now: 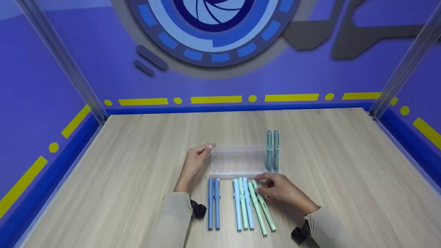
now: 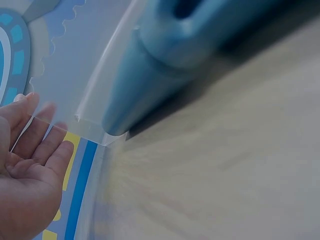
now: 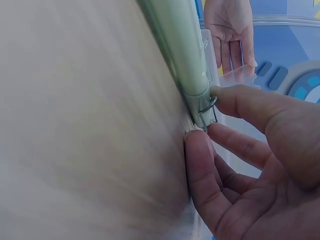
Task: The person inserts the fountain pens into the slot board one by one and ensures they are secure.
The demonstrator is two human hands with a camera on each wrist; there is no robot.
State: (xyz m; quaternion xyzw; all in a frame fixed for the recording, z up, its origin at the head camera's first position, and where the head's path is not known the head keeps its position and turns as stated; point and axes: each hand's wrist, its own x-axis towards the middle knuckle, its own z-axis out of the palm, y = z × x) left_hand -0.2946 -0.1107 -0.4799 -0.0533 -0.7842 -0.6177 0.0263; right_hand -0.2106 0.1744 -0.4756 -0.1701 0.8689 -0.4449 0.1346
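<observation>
A clear plastic pen stand [image 1: 237, 159] with a notched edge is at mid-table. Two teal pens [image 1: 272, 150] stand upright at its right end. My left hand [image 1: 197, 162] pinches the stand's upper left corner, thumb in front and fingers behind the sheet. At the front right, my right hand [image 1: 280, 189] holds the capped end of a light green pen [image 3: 187, 55], the thumb against its clip. Two green pens [image 1: 262, 208] lie slanted there. Beside them lie two light blue pens [image 1: 237, 206] with a pale green pen [image 1: 243, 206] between them.
Two darker blue pens [image 1: 213, 205] lie side by side in front of the stand's left end. All rest on a wood-grain table [image 1: 137, 165], bounded by blue printed walls [image 1: 86, 62] at the back and sides.
</observation>
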